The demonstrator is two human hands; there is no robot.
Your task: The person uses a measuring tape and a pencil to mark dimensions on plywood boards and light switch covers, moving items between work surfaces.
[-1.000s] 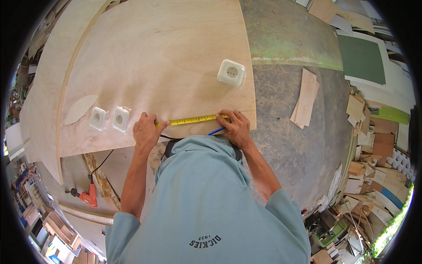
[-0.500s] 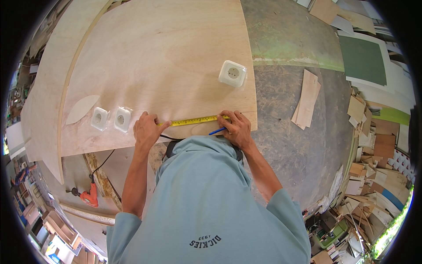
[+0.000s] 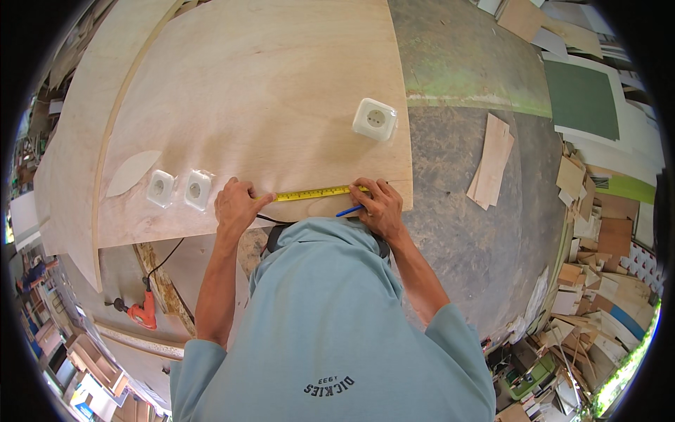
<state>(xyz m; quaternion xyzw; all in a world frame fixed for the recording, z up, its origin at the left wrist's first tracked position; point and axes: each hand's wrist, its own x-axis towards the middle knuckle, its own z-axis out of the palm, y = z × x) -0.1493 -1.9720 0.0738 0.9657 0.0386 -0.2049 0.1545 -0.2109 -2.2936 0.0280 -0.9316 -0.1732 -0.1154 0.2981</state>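
Note:
A yellow tape measure (image 3: 311,193) is stretched over a pale plywood sheet (image 3: 267,84), near the sheet's front edge. My left hand (image 3: 238,205) is closed on its left end, thumb along the blade. The other end is pinched by my right hand (image 3: 380,205), which also holds a blue pen (image 3: 349,210) pointing left. Two wrapped white sockets, one (image 3: 161,188) beside the other (image 3: 197,190), lie left of my left hand. A third white socket (image 3: 374,119) sits beyond my right hand. A leaf-shaped wood piece (image 3: 133,174) lies at the sheet's left.
An orange power tool (image 3: 144,311) with a black cord (image 3: 166,262) is below the sheet at left. Thin wood strips (image 3: 490,162) rest on the grey surface (image 3: 450,260) at right. Piled wood offcuts (image 3: 594,281) and a green panel (image 3: 581,98) lie farther right.
Almost nothing differs. The view has shifted very slightly, while both hands keep their hold on the tape measure and the pen stays in the right hand.

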